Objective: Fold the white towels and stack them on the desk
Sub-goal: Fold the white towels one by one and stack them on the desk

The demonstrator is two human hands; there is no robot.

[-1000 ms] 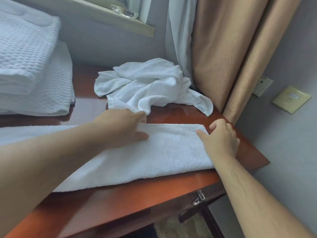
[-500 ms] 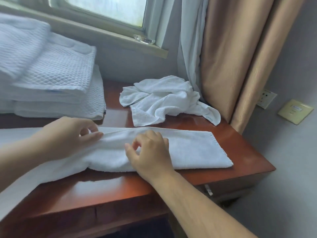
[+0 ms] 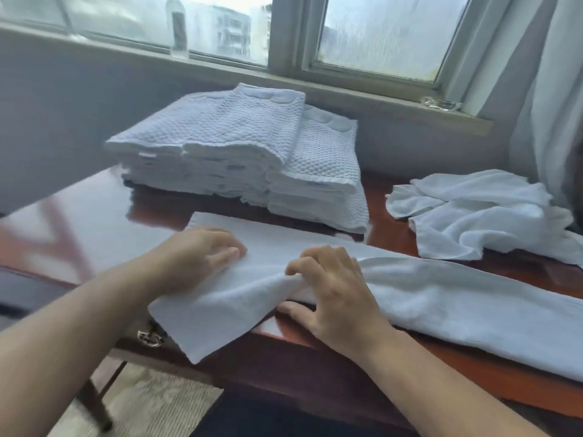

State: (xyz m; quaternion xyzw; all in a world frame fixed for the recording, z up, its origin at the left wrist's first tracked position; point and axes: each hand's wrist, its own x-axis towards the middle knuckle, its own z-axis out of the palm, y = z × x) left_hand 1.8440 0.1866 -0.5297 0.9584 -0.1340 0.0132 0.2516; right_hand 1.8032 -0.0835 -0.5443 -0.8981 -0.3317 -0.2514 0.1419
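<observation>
Grey wall, frosted window above sill, pale curtain rightward.

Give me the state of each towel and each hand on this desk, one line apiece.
long towel: folded lengthwise into a strip, flat along the desk, near corner overhanging its edge.
stack of towels: folded, piled at the back of the desk.
crumpled towel: unfolded, bunched at the right.
left hand: flat, pressing the long towel.
right hand: fingers curled, gripping a fold of the long towel.
</observation>
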